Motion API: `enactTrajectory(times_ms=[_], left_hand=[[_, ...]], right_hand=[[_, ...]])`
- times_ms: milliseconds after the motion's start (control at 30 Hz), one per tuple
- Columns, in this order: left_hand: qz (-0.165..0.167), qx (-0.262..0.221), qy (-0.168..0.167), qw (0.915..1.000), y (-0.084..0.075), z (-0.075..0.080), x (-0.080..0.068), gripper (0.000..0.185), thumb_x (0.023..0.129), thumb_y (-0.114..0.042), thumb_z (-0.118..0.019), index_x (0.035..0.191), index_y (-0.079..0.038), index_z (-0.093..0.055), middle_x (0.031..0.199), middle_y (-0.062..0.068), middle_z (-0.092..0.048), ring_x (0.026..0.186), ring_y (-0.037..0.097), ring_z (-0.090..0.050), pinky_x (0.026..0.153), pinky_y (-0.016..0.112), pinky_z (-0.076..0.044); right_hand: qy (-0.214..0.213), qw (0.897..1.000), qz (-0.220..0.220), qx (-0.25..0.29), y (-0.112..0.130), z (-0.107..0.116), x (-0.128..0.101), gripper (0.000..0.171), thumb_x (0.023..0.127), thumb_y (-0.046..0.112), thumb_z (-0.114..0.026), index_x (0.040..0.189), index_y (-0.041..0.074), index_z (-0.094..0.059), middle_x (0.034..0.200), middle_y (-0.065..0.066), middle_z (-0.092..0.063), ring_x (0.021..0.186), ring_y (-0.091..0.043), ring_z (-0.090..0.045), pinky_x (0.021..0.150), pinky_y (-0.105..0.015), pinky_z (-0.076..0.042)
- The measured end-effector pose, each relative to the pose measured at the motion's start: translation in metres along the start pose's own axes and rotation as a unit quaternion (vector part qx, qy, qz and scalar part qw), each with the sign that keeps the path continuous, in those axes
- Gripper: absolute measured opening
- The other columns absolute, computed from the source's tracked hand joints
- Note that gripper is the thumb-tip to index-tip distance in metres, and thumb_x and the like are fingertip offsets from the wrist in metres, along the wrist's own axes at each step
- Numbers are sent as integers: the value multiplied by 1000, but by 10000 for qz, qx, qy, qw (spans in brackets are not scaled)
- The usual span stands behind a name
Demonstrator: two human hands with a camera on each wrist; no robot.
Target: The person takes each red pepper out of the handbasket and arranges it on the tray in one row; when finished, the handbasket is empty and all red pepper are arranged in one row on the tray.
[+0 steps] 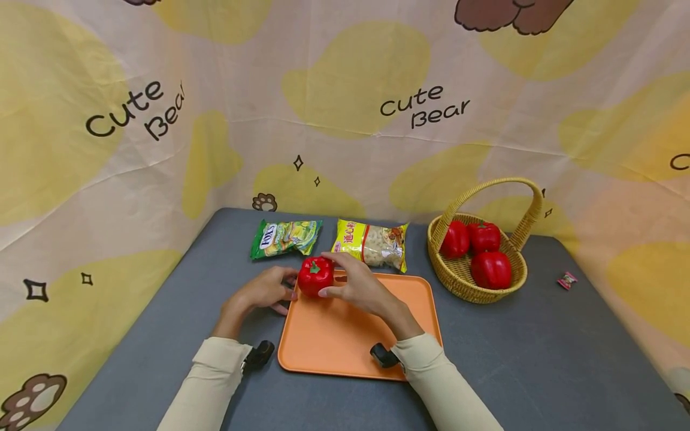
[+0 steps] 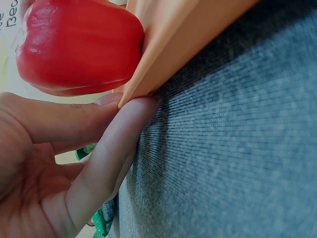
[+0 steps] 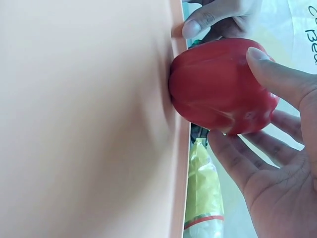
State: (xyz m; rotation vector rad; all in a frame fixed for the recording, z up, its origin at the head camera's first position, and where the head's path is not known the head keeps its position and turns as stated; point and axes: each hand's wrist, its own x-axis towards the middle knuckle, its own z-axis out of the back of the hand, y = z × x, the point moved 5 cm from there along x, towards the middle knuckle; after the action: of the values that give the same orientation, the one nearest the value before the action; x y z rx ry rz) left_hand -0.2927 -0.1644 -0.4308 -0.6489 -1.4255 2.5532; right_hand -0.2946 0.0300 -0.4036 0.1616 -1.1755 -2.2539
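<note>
Red pepper at the far left corner of the orange tray, resting against the tray's raised rim, stem up. Right hand curled around the pepper from the right: thumb on its near side, fingers over the top and far side; in the right wrist view, thumb tip pressed on the pepper and fingers cupped beneath it. Left hand just off the tray's left edge, on the grey table, fingers gently bent; in the left wrist view, two fingertips touching the tray's rim right under the pepper, gripping nothing. Whether the left fingers also touch the pepper: cannot tell.

Behind the tray, flat on the table: a green snack bag to the left and a yellow packet beside it, the packet's near edge close to the tray's far rim. To the right of the tray, well apart from the hands, a wicker basket with a hoop handle, holding three more red peppers. Farther right, alone on the table, a small wrapped candy. All around, a pale cloth backdrop with yellow patches and "Cute Bear" lettering.
</note>
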Motion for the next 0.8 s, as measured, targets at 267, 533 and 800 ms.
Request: enactTrajectory(times_ms=[267, 533, 800], left_hand=[[-16, 3, 7, 10000, 0, 0, 0, 50, 90, 2, -61, 138, 5, -46, 121, 19, -55, 84, 21, -67, 61, 38, -61], [-76, -126, 24, 9999, 1, -2, 1, 49, 89, 6, -59, 137, 6, -47, 122, 20, -55, 86, 22, -66, 62, 38, -61], [-107, -132, 91, 9998, 0, -1, 1, 51, 90, 5, -59, 138, 6, -45, 123, 21, -53, 87, 22, -65, 63, 38, -61]], right_hand=[[-85, 9999, 47, -48, 4, 7, -6, 79, 80, 33, -80, 147, 22, -40, 147, -2, -43, 125, -29, -51, 98, -45, -51], [-505, 9965, 378, -557, 8, 29, -22, 77, 79, 33, -81, 145, 19, -45, 138, -1, -50, 120, -26, -54, 92, -46, -52], [-987, 9908, 489, -788, 4, 60, -45, 69, 79, 31, -81, 140, 19, -51, 131, -1, -54, 114, -20, -57, 88, -43, -55]])
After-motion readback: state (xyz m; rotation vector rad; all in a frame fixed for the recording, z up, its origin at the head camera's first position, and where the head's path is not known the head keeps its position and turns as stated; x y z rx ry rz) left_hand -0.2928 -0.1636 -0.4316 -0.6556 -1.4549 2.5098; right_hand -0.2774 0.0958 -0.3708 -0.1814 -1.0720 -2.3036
